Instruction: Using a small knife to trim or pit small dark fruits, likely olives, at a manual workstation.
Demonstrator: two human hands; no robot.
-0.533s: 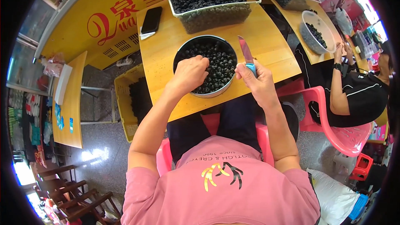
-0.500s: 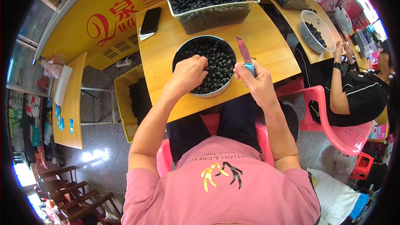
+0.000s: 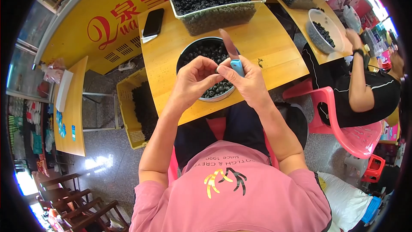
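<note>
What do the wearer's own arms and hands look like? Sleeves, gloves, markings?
Left hand and right hand: no gloves, no rings visible. Forearms bare, with no watch, cables or markings visible. Short pink sleeves, part of a pink shirt with a gold and black print.

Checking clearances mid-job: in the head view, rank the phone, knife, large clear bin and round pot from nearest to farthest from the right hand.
1. Knife, held in the right hand.
2. Round pot, just left.
3. Large clear bin, beyond the pot.
4. Phone, toward the table's left edge.
</note>
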